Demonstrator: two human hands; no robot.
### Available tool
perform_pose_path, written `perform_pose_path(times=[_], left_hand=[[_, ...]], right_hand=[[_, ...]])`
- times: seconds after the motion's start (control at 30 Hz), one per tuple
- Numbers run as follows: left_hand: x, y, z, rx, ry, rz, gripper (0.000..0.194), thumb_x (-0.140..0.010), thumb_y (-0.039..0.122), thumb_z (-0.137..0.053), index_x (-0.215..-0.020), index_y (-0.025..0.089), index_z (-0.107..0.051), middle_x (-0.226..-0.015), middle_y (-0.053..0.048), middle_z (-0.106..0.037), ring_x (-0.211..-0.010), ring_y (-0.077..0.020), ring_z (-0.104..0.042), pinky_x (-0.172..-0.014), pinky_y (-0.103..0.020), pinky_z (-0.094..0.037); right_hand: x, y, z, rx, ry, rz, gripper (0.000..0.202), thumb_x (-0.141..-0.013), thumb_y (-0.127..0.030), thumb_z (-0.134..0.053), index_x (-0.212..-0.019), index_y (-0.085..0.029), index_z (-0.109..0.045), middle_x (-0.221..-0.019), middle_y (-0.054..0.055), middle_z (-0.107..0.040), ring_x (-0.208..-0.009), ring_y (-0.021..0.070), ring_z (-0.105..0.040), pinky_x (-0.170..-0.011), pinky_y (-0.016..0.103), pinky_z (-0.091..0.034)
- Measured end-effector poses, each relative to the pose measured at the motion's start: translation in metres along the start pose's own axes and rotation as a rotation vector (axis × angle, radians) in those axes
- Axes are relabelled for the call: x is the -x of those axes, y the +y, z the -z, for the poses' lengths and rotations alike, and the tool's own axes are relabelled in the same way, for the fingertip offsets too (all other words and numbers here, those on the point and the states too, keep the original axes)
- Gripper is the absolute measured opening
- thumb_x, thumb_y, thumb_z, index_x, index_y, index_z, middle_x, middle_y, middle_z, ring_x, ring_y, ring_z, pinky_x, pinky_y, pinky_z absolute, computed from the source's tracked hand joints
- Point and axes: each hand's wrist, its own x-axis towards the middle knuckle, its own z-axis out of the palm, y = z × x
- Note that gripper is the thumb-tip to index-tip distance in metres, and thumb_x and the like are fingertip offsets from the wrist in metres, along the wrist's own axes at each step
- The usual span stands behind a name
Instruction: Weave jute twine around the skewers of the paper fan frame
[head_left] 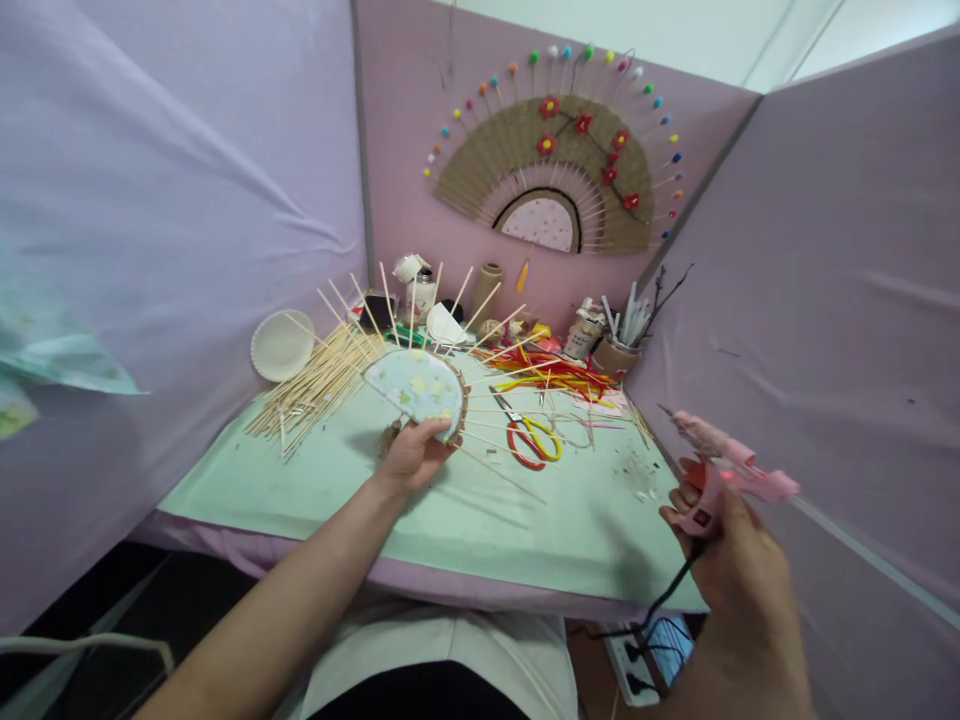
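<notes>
My left hand [416,455] pinches the fan [420,380] above the surface [255,490]; my right hand [739,550] wraps the glue gun [720,465], well apart — probably a gluing step, calling for the nozzle [665,410] at the fan's edge.

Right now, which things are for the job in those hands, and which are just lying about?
For the job:
- blue half-round piece with sticks, in the left hand
- pink glue gun, in the right hand
- loose sticks, probably, since they look alike

Lying about, it seems:
- scissors
- red and yellow strips
- white dish
</notes>
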Motion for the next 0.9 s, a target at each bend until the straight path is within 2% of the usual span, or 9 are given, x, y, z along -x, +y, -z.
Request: perform_pose_path(times=[0.1,0.2,0.33,0.47,0.57,0.8,0.9], left_hand=[[0.002,0.000,-0.003,-0.030,-0.064,-0.027,0.060,-0.066,0.006,-0.068,-0.123,0.024,-0.059,-0.102,-0.004,-0.071,-0.079,-0.0129,-0.062,-0.065,-0.023,-0.048],[0.002,-0.002,-0.001,-0.041,-0.116,-0.023,0.058,-0.068,0.008,-0.069,-0.123,0.024,-0.059,-0.100,-0.004,-0.072,-0.079,-0.0132,-0.062,-0.067,-0.024,-0.048],[0.000,-0.007,0.005,-0.020,-0.153,-0.003,0.054,-0.070,0.008,-0.069,-0.121,0.023,-0.061,-0.087,-0.001,-0.073,-0.077,-0.0137,-0.063,-0.070,-0.025,-0.048],[0.000,-0.012,0.006,-0.007,-0.177,0.008,0.051,-0.069,0.007,-0.070,-0.117,0.022,-0.063,-0.083,0.000,-0.072,-0.077,-0.0144,-0.064,-0.071,-0.026,-0.047],[0.001,-0.013,0.005,-0.012,-0.198,0.019,0.052,-0.067,0.007,-0.071,-0.116,0.022,-0.063,-0.085,-0.001,-0.072,-0.077,-0.0145,-0.063,-0.070,-0.026,-0.047],[0.003,-0.016,0.004,-0.047,-0.240,0.007,0.054,-0.067,0.009,-0.072,-0.118,0.022,-0.062,-0.094,-0.003,-0.072,-0.081,-0.0153,-0.063,-0.073,-0.027,-0.046],[0.005,-0.017,0.002,-0.069,-0.244,0.004,0.054,-0.067,0.010,-0.072,-0.119,0.019,-0.062,-0.101,-0.007,-0.071,-0.086,-0.0180,-0.063,-0.077,-0.029,-0.046]], right_hand=[[0.026,-0.020,-0.014,-0.190,-0.037,-0.083,0.035,-0.073,-0.052,-0.066,-0.086,-0.020,-0.068,-0.071,0.001,-0.053,-0.059,0.0115,-0.047,-0.047,0.024,-0.044],[0.052,-0.026,-0.035,-0.287,-0.166,-0.107,0.034,-0.074,-0.049,-0.067,-0.088,-0.018,-0.069,-0.070,0.002,-0.052,-0.056,0.0106,-0.042,-0.045,0.024,-0.038],[0.077,-0.016,-0.067,-0.249,-0.391,-0.123,0.036,-0.084,-0.049,-0.059,-0.094,-0.016,-0.068,-0.067,0.001,-0.051,-0.058,0.0123,-0.043,-0.052,0.028,-0.039],[0.089,-0.005,-0.091,-0.104,-0.523,-0.059,0.039,-0.088,-0.052,-0.052,-0.080,-0.016,-0.064,-0.068,0.003,-0.053,-0.062,0.0139,-0.045,-0.058,0.030,-0.040],[0.092,-0.002,-0.101,0.002,-0.549,-0.032,0.041,-0.089,-0.053,-0.047,-0.076,-0.017,-0.060,-0.068,0.002,-0.052,-0.064,0.0149,-0.046,-0.061,0.030,-0.040],[0.097,0.006,-0.111,0.082,-0.513,0.020,0.038,-0.091,-0.051,-0.044,-0.090,-0.017,-0.060,-0.076,0.003,-0.054,-0.067,0.0160,-0.049,-0.062,0.030,-0.042],[0.097,0.009,-0.113,0.121,-0.493,0.062,0.037,-0.091,-0.050,-0.045,-0.086,-0.017,-0.061,-0.074,0.004,-0.055,-0.068,0.0164,-0.050,-0.062,0.030,-0.043]])
